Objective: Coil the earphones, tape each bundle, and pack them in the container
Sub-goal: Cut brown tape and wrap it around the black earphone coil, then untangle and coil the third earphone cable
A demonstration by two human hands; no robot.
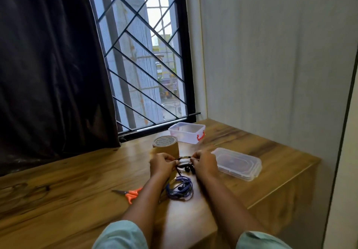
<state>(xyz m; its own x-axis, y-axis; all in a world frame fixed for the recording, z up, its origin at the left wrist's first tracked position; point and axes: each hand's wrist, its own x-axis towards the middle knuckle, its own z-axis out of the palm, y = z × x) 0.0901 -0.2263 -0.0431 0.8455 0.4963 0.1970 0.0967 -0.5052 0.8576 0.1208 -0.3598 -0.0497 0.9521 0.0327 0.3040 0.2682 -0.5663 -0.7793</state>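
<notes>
Both hands, left hand (161, 164) and right hand (205, 162), pinch black earphones (185, 166), tape roll (166, 146) at eleven o'clock.

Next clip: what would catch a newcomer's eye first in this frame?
The left hand and right hand pinch black earphones at the centre, just in front of a brown tape roll. Blue earphones lie coiled nearer the camera, beside orange-handled scissors. A clear container sits open by the window, its lid to the right.
</notes>
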